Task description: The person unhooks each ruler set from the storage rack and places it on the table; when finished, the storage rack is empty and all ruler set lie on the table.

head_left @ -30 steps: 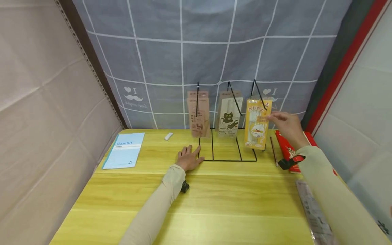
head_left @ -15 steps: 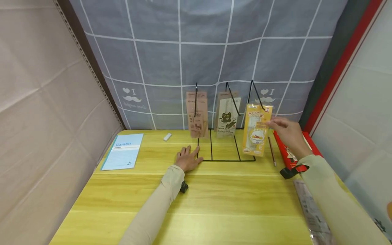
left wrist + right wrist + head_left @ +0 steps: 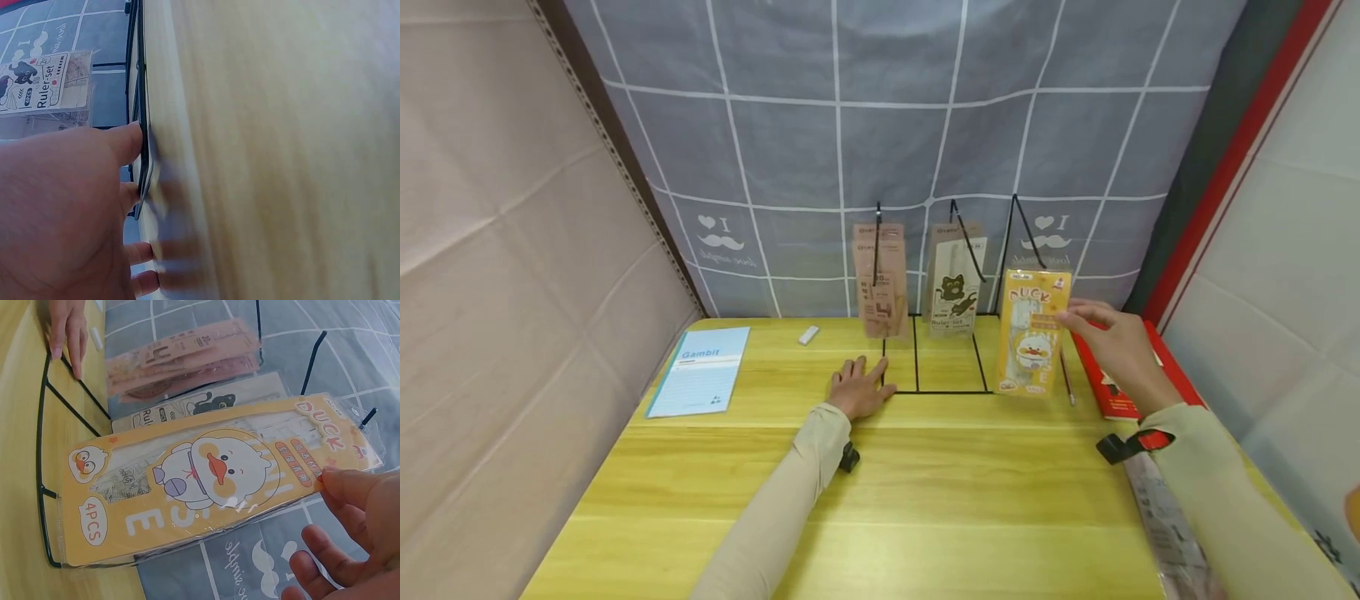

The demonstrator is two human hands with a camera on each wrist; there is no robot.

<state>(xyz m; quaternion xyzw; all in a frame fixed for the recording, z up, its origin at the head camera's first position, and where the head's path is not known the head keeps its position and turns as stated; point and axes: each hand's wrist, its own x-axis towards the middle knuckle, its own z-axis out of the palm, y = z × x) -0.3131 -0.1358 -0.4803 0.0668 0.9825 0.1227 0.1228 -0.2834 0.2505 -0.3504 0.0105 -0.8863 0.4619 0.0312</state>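
My right hand (image 3: 1112, 346) pinches the right edge of a yellow duck ruler set packet (image 3: 1033, 333) between thumb and finger. In the right wrist view the packet (image 3: 212, 478) lies slanted, with a hook tip (image 3: 370, 416) close to its top end; I cannot tell whether it still hangs there. With fingers spread, my left hand (image 3: 857, 389) rests at the front left corner of the black wire rack (image 3: 951, 392), its thumb touching the wire in the left wrist view. Pink packets (image 3: 880, 283) and a cat ruler set packet (image 3: 957, 287) hang on the other hooks.
A blue notebook (image 3: 700, 372) and a white eraser (image 3: 808, 335) lie to the left. On the right are a pencil (image 3: 1066, 379), a red packet (image 3: 1165, 367) and a clear-wrapped packet (image 3: 1172, 525) partly under my sleeve. Behind the rack hangs a grey checked cloth (image 3: 887, 150).
My right hand has drawn the duck ruler set packet downward and toward me, its top now at the hook's tip. The left hand stays on the rack's corner.
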